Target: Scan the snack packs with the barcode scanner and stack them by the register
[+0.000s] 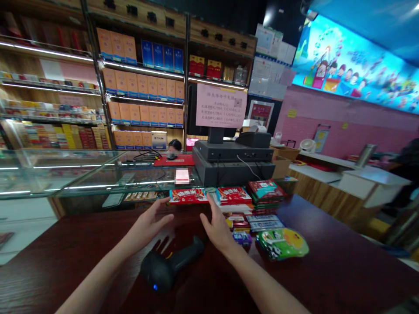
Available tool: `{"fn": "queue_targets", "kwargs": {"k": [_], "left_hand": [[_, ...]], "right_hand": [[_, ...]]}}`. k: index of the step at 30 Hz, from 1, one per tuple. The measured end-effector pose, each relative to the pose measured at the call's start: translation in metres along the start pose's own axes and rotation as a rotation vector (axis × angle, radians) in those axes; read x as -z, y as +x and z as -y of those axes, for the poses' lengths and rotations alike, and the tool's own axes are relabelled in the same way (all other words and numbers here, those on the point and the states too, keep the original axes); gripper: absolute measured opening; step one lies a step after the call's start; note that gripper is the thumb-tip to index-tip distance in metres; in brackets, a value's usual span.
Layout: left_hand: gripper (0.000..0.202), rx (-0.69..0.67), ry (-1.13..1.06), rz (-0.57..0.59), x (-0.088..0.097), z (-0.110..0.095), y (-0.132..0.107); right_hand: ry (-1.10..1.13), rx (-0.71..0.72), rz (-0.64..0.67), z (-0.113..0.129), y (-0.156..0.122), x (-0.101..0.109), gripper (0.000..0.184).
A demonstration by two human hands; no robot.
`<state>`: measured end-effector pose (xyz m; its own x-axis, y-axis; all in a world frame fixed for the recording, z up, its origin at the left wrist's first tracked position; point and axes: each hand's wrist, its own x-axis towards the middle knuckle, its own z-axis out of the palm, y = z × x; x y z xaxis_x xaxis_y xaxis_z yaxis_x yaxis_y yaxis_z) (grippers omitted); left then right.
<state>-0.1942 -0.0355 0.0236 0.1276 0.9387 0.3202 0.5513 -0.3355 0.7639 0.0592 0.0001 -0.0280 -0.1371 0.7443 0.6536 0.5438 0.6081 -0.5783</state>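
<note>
A red-and-blue snack package [188, 196] lies at the counter's back, by the glass edge. My left hand [147, 226] is open, its fingertips at the package's left end. At its right end are the fingertips of my right hand [218, 229], also open. Whether the fingertips press on it I cannot tell. A matching red package [234, 196] lies further right, beyond my right hand. Between my forearms rests a black handheld barcode scanner [172, 266] with a blue light. Right of my right hand are a purple pack [242, 238] and a green panda-print pack [283, 244].
Stacked brown-red packs [264, 192] and blue packs [262, 223] stand on the dark counter [327, 270]. Behind are a glass display case [94, 172] and a cash register [234, 159] with a paper sign [221, 106]. Shelves of boxes line the wall.
</note>
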Motion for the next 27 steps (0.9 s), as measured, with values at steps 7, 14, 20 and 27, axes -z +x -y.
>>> {"fn": "queue_targets", "kwargs": {"k": [7,14,20,27], "left_hand": [[0.053,-0.039,-0.080,-0.107,0.000,0.027,-0.006],[0.052,-0.016,-0.052,-0.235,-0.009,0.052,-0.017],[0.044,-0.023,-0.022,-0.282,-0.014,0.049,-0.024],[0.041,0.003,-0.073,-0.354,-0.012,0.045,-0.027]], "right_hand": [[0.065,0.015,-0.021,0.005,-0.001,-0.014,0.068],[0.104,0.036,0.031,0.004,-0.010,-0.013,0.067],[0.111,0.045,0.057,-0.002,-0.015,-0.009,0.067],[0.122,0.072,0.104,-0.004,-0.020,-0.009,0.066]]}}
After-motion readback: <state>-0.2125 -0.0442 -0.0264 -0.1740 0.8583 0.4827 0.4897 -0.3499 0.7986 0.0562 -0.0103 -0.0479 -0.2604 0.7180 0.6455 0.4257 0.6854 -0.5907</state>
